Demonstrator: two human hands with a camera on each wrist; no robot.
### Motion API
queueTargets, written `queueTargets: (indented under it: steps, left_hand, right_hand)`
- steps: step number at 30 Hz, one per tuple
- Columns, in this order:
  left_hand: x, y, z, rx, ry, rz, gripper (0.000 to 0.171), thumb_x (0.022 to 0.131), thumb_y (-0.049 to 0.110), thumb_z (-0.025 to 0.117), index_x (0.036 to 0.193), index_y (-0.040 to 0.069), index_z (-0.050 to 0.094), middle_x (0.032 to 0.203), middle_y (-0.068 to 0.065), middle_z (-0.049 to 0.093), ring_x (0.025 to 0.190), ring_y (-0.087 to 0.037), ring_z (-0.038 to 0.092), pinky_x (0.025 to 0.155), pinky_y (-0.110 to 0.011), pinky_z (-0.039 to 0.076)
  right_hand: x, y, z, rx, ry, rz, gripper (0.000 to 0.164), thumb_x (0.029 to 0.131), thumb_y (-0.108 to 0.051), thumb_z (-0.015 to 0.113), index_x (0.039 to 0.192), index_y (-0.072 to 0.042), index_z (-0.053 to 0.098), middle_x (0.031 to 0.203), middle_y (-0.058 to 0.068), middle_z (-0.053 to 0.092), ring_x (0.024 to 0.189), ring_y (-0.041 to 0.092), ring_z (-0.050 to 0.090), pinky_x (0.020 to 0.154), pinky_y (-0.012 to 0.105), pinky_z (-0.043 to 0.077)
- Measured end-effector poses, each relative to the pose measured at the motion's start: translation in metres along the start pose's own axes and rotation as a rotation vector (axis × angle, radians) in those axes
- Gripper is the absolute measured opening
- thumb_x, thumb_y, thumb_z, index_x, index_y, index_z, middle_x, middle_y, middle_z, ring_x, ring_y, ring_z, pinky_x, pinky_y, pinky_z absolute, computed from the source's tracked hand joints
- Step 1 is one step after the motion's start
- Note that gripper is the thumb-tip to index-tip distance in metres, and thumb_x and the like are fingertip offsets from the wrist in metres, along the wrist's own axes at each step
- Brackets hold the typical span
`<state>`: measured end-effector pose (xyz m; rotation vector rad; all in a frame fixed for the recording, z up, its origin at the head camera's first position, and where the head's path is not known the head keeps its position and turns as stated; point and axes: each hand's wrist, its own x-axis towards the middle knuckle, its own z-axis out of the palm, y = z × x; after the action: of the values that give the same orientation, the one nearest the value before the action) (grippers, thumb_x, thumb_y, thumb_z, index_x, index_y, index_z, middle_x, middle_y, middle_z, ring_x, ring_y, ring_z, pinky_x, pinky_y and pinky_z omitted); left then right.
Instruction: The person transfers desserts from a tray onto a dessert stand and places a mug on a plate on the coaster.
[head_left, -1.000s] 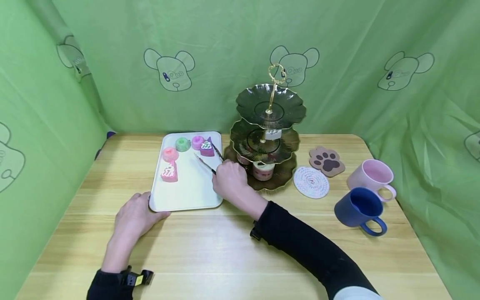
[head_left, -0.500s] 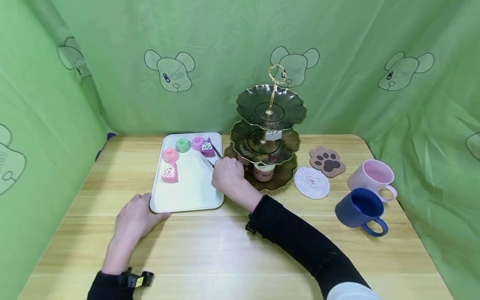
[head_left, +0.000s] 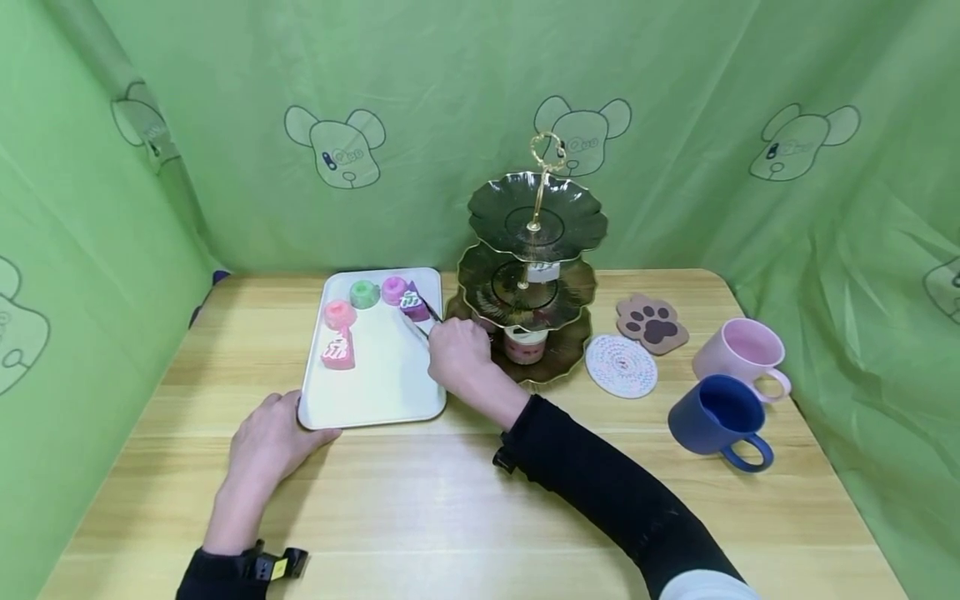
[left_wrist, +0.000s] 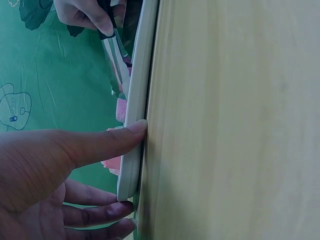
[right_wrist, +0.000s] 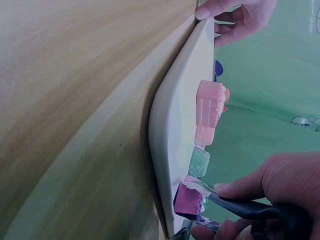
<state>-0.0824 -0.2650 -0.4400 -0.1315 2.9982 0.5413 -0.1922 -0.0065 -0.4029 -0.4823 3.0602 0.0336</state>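
Note:
My right hand [head_left: 467, 354] holds black-handled tongs [right_wrist: 242, 206], their tips on either side of a purple cake slice [head_left: 413, 309] at the far right of a white tray [head_left: 382, 400]. In the right wrist view one pale tip overlaps the slice's side. At the tray's near left corner, my left hand [head_left: 268, 437] grips the rim, thumb along the near edge and fingers at the left side. Also on the tray are a pink cake slice [head_left: 338, 353] and small ring-shaped cakes in salmon [head_left: 340, 315], green [head_left: 365, 294] and pink-purple [head_left: 393, 290].
Just right of the tray stands a dark three-tier cake stand [head_left: 536, 287], with cakes on its lower tiers. Farther right lie a round white coaster [head_left: 621, 367] and a brown paw coaster [head_left: 651, 323]. A pink mug [head_left: 742, 350] and blue mug [head_left: 712, 417] stand near the right edge.
The tongs' tips, spread wide a second ago, have come closer together around the purple slice. The left hand stays at the tray corner.

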Motion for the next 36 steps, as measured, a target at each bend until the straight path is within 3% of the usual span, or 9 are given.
queueTargets:
  steps: [3, 11, 18, 23, 28, 32, 36]
  left_hand:
    - [0.0, 0.0, 0.0, 0.005, 0.0, -0.001, 0.081, 0.08, 0.045, 0.092, 0.13, -0.011, 0.062, 0.11, -0.031, 0.065, 0.097, -0.047, 0.064, 0.078, -0.059, 0.053]
    - [-0.001, 0.0, 0.0, -0.003, 0.002, 0.003, 0.079, 0.079, 0.045, 0.092, 0.128, -0.01, 0.063, 0.108, -0.031, 0.065, 0.095, -0.046, 0.064, 0.076, -0.059, 0.053]
    - [-0.002, 0.001, -0.001, -0.006, -0.007, 0.001, 0.079, 0.08, 0.046, 0.091, 0.13, -0.01, 0.063, 0.11, -0.031, 0.065, 0.098, -0.048, 0.064, 0.078, -0.06, 0.053]
    - [-0.002, 0.001, -0.001, -0.006, -0.024, -0.013, 0.08, 0.081, 0.046, 0.091, 0.131, -0.01, 0.062, 0.112, -0.032, 0.064, 0.1, -0.048, 0.063, 0.079, -0.06, 0.052]
    - [-0.002, 0.0, -0.001, -0.008, -0.022, -0.01, 0.08, 0.08, 0.046, 0.091, 0.13, -0.01, 0.063, 0.11, -0.032, 0.064, 0.098, -0.048, 0.063, 0.078, -0.06, 0.052]
    - [-0.002, 0.0, 0.0, -0.012, -0.015, -0.003, 0.079, 0.081, 0.046, 0.091, 0.129, -0.009, 0.064, 0.11, -0.031, 0.065, 0.098, -0.048, 0.063, 0.078, -0.06, 0.052]
    - [-0.002, -0.001, -0.001, -0.013, -0.02, 0.0, 0.08, 0.081, 0.048, 0.09, 0.13, -0.009, 0.063, 0.111, -0.032, 0.064, 0.099, -0.048, 0.063, 0.078, -0.061, 0.052]
  right_hand:
    - [-0.004, 0.001, -0.003, 0.011, 0.005, -0.005, 0.013, 0.092, -0.027, 0.071, 0.091, -0.014, 0.073, 0.09, 0.007, 0.072, 0.078, 0.027, 0.072, 0.058, 0.04, 0.059]
    - [-0.029, 0.003, -0.027, 0.047, 0.041, -0.046, 0.037, 0.102, -0.044, 0.066, 0.085, -0.012, 0.069, 0.079, 0.004, 0.067, 0.072, 0.027, 0.069, 0.054, 0.04, 0.056]
    - [-0.055, 0.01, -0.053, 0.045, 0.098, -0.043, 0.044, 0.103, -0.05, 0.064, 0.098, -0.006, 0.067, 0.084, 0.007, 0.068, 0.073, 0.03, 0.07, 0.056, 0.041, 0.056]
    - [-0.073, 0.024, -0.069, 0.097, 0.125, -0.044, 0.042, 0.104, -0.048, 0.064, 0.1, -0.006, 0.067, 0.082, 0.011, 0.069, 0.074, 0.034, 0.071, 0.055, 0.042, 0.056]
    - [-0.086, 0.041, -0.084, 0.131, 0.17, -0.064, 0.043, 0.104, -0.044, 0.066, 0.104, -0.002, 0.069, 0.076, 0.011, 0.066, 0.064, 0.032, 0.068, 0.051, 0.04, 0.055]
    - [-0.093, 0.058, -0.093, 0.127, 0.217, -0.043, 0.049, 0.103, -0.044, 0.068, 0.115, 0.003, 0.07, 0.075, 0.013, 0.065, 0.06, 0.032, 0.064, 0.047, 0.04, 0.054]
    - [-0.096, 0.076, -0.096, 0.122, 0.241, -0.006, 0.047, 0.102, -0.044, 0.068, 0.113, 0.002, 0.07, 0.076, 0.017, 0.065, 0.061, 0.037, 0.065, 0.046, 0.044, 0.053]
